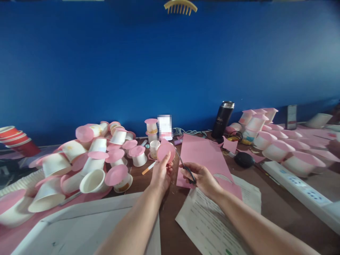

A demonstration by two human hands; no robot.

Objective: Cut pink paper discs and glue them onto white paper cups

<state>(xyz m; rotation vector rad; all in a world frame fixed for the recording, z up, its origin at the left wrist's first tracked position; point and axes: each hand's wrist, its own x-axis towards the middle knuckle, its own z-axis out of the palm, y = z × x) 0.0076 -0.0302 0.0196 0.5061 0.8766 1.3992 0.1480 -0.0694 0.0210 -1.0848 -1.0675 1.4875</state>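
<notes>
My left hand (162, 171) is closed, with the thumb pressed on a roundish piece of pink paper (164, 150). A pointed bit sticks up at its top edge; whether a cup is behind it I cannot tell. My right hand (200, 177) grips the dark handles of a pair of scissors (189, 171). Their blades point up and left, close to the right edge of the pink piece. Beyond my left hand stands a small white paper cup (154, 148). Under and beyond my right hand lies a large pink sheet (203, 152).
Many paper cups with pink paper tops crowd the left (91, 161) and right (276, 148). A black bottle (223, 118) stands near the blue wall (170, 71). A utility knife (149, 167), a printed page (212, 219), a white board (106, 223) and a power strip (300, 187) lie nearby.
</notes>
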